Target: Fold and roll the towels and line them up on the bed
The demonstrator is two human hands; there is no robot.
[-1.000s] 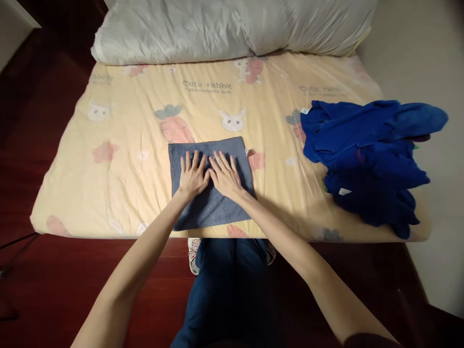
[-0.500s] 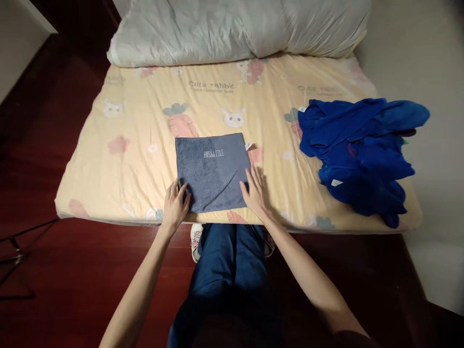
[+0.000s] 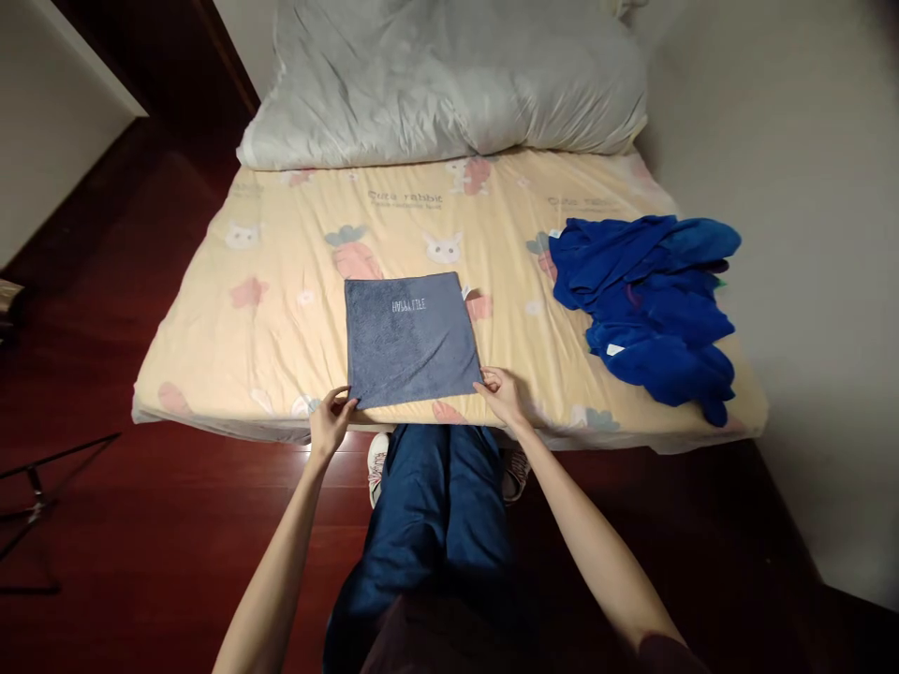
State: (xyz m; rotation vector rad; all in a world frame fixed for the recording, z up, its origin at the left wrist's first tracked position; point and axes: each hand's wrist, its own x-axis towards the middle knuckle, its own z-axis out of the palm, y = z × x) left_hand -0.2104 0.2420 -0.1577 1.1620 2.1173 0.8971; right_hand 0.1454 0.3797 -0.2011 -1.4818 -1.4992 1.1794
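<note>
- Apparently, the step in hand is gripping a grey-blue towel [image 3: 411, 351] by its near corners; it lies spread flat on the bed [image 3: 211, 346], close to the front edge.
- From where I stand, any next move would call for both corners to be handled evenly, so the towel doesn't skew.
- The left hand [image 3: 331, 421] pinches the near left corner, thumb and fingers nearly meeting.
- The right hand [image 3: 500, 398] pinches the near right corner just as narrowly.
- Well to the right lies a blue fabric heap [image 3: 646, 309].
</note>
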